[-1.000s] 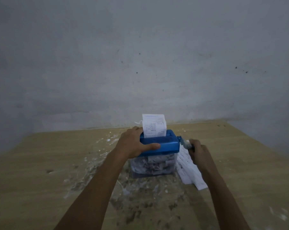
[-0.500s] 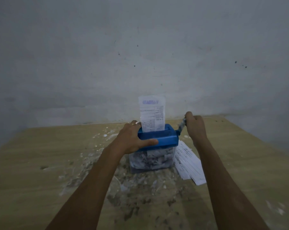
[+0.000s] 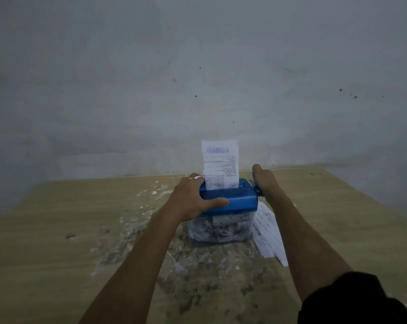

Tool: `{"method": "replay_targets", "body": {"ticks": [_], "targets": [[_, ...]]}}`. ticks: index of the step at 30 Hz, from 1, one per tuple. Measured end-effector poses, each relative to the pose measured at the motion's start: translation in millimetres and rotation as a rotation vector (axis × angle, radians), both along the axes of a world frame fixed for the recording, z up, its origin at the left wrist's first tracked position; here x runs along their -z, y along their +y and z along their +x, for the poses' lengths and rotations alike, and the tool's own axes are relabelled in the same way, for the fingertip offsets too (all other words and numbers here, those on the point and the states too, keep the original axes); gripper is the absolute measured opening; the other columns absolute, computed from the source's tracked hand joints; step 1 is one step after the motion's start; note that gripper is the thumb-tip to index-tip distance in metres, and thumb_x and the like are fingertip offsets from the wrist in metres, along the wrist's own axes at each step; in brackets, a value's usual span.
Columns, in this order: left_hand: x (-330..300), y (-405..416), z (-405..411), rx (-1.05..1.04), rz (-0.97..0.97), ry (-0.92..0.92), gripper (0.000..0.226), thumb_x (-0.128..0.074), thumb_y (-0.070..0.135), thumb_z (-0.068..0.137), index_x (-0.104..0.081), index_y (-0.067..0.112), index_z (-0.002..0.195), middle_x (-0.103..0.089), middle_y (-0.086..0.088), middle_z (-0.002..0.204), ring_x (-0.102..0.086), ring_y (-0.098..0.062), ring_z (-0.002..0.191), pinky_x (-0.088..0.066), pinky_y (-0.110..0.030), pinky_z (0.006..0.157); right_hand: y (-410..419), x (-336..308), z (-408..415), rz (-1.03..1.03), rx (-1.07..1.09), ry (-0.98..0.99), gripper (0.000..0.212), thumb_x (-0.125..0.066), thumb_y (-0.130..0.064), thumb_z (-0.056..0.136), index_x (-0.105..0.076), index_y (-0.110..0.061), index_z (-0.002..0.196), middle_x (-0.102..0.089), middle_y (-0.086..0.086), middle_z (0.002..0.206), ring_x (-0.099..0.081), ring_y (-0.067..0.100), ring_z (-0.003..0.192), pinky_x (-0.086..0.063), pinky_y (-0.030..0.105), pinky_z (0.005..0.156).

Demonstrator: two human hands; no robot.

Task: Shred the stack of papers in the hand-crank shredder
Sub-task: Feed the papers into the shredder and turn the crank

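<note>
A small hand-crank shredder with a blue top (image 3: 235,199) stands mid-table over a clear bin (image 3: 218,230) filled with paper shreds. A white printed sheet (image 3: 220,164) sticks upright out of its slot. My left hand (image 3: 193,199) grips the left side of the blue top, thumb along the front. At the shredder's right end my right hand (image 3: 263,181) curls round the crank handle, which it mostly hides. A stack of printed papers (image 3: 268,232) lies flat on the table just right of the bin, partly under my right forearm.
The wooden table (image 3: 57,230) carries white scraps and dark stains (image 3: 132,230) left of and in front of the shredder. A grey wall (image 3: 197,78) rises right behind the table. A dark sleeve (image 3: 352,300) shows at the lower right.
My right hand has swung the crank from low at the front up to the top behind the shredder. More of the sheet shows above the slot. My left hand kept its hold.
</note>
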State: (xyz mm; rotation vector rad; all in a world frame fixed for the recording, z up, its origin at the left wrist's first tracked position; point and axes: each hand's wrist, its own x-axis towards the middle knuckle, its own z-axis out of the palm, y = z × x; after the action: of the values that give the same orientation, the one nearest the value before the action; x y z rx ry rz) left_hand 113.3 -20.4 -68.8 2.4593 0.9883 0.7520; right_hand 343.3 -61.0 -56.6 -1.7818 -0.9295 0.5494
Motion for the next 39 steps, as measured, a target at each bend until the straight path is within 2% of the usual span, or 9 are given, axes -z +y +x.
{"method": "replay_targets", "body": {"ticks": [9,12,16,19,21,24,28,34,39], "targets": [[-0.1,-1.3,1.9,-0.028,0.016,-0.031,0.102,-0.053,0.096,0.058,-0.056,0.027,0.132,-0.058,0.005,0.116,-0.056,-0.014,0.101,-0.055,-0.034,0.083,-8.3,13.4,2.6,-0.154,-0.058,0.068,0.029,-0.035,-0.026,0.097,-0.036,-0.014,0.071,-0.037,0.005,0.064,-0.026,0.015,0.056,-0.023,0.024,0.053],[-1.0,-2.4,3.4,-0.027,0.007,-0.039,0.099,-0.055,0.095,0.059,-0.056,0.027,0.131,-0.058,0.006,0.115,-0.057,-0.013,0.099,-0.056,-0.035,0.082,-20.6,29.2,3.4,-0.286,-0.127,-0.044,0.019,-0.041,-0.016,0.099,-0.046,-0.01,0.081,-0.044,0.005,0.068,-0.034,0.014,0.055,-0.031,0.025,0.049],[-0.3,-2.2,3.7,-0.048,0.008,-0.003,0.1,-0.054,0.095,0.06,-0.054,0.029,0.134,-0.055,0.005,0.116,-0.055,-0.016,0.102,-0.054,-0.039,0.086,-38.9,48.3,-0.6,-0.328,-0.132,-0.175,0.03,-0.04,-0.01,0.1,-0.043,-0.015,0.071,-0.046,0.004,0.067,-0.04,0.015,0.059,-0.035,0.026,0.058],[-2.1,-4.6,3.1,-0.069,0.004,0.033,0.098,-0.056,0.093,0.062,-0.051,0.029,0.136,-0.053,0.004,0.118,-0.053,-0.017,0.105,-0.053,-0.039,0.089,-49.3,59.6,2.8,-0.335,-0.125,-0.311,0.015,-0.038,-0.01,0.101,-0.053,-0.009,0.098,-0.06,0.018,0.093,-0.058,0.03,0.087,-0.043,0.034,0.076],[-4.7,-5.8,2.2,-0.067,-0.007,0.054,0.107,-0.049,0.099,0.056,-0.051,0.03,0.137,-0.053,0.004,0.118,-0.053,-0.017,0.105,-0.053,-0.04,0.09,-62.4,65.8,0.5,-0.317,-0.13,-0.407,0.017,-0.037,-0.012,0.102,-0.052,-0.011,0.094,-0.06,0.021,0.098,-0.059,0.034,0.096,-0.039,0.034,0.074],[-7.2,-4.6,3.6,-0.047,-0.02,0.072,0.111,-0.047,0.101,0.052,-0.053,0.031,0.137,-0.054,0.005,0.117,-0.054,-0.017,0.104,-0.053,-0.04,0.09,-83.3,69.9,-0.8,-0.31,-0.099,-0.505,0.018,-0.038,-0.019,0.101,-0.045,-0.015,0.085,-0.056,0.012,0.087,-0.054,0.028,0.081,-0.038,0.032,0.069],[-8.6,-2.9,3.8,-0.039,-0.025,0.071,0.106,-0.053,0.099,0.054,-0.054,0.03,0.135,-0.056,0.006,0.117,-0.056,-0.016,0.103,-0.054,-0.04,0.088,-104.5,62.4,-7.5,-0.106,-0.096,-0.389,0.026,-0.034,-0.014,0.102,-0.04,-0.014,0.076,-0.046,0.003,0.068,-0.037,0.015,0.059,-0.029,0.027,0.054],[-11.4,-1.7,1.3,-0.01,-0.007,0.129,0.111,-0.053,0.098,0.054,-0.049,0.026,0.139,-0.052,0.005,0.121,-0.05,-0.017,0.107,-0.05,-0.039,0.091,-96.9,29.8,-14.3,0.243,-0.011,0.124,0.035,-0.038,-0.035,0.1,-0.049,-0.017,0.072,-0.037,0.003,0.059,-0.03,0.013,0.053,-0.026,0.028,0.053],[-10.0,0.1,3.1,-0.01,0.0,0.119,0.117,-0.047,0.102,0.05,-0.048,0.025,0.139,-0.05,0.005,0.119,-0.049,-0.018,0.107,-0.051,-0.04,0.092,-83.1,10.5,-17.2,0.324,0.104,0.092,0.033,-0.04,-0.033,0.096,-0.044,-0.012,0.07,-0.033,0.009,0.063,-0.027,0.018,0.058,-0.023,0.03,0.054]]}}
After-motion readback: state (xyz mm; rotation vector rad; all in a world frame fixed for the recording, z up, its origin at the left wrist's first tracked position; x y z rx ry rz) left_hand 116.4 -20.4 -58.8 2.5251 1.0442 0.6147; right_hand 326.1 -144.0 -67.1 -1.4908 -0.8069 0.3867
